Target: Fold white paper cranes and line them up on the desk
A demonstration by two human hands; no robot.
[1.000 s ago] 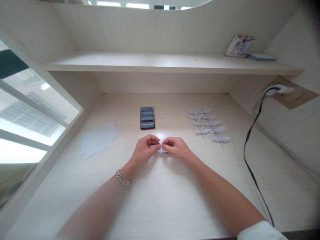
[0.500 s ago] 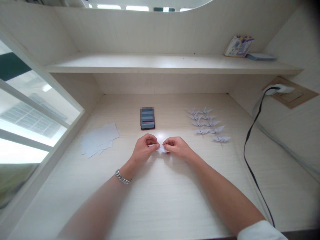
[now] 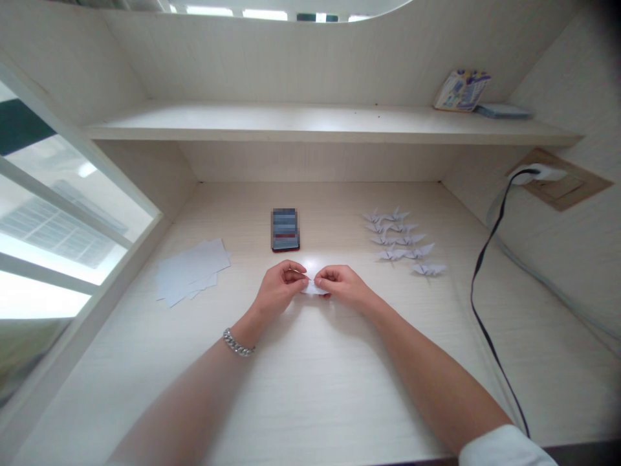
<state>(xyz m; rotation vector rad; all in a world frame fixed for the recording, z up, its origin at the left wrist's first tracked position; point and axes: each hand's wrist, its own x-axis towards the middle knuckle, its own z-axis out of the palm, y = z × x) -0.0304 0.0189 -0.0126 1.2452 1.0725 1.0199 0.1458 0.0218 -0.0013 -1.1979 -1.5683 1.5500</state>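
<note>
A small folded piece of white paper (image 3: 313, 288) lies between my two hands just above the pale wooden desk (image 3: 310, 375). My left hand (image 3: 279, 289), with a silver bracelet at the wrist, pinches its left end with curled fingers. From the other side my right hand (image 3: 342, 285) pinches its right end. Most of the paper is hidden by my fingers.
A stack of white paper sheets (image 3: 191, 270) lies to the left. A phone (image 3: 284, 230) lies just beyond my hands. Several folded paper cranes (image 3: 400, 241) sit at the right. A black cable (image 3: 482, 285) runs from a wall socket (image 3: 541, 173) down the right side. A shelf (image 3: 330, 123) hangs above.
Both hands stay at the same spot with only small finger movements on the paper. Nothing else has moved.
</note>
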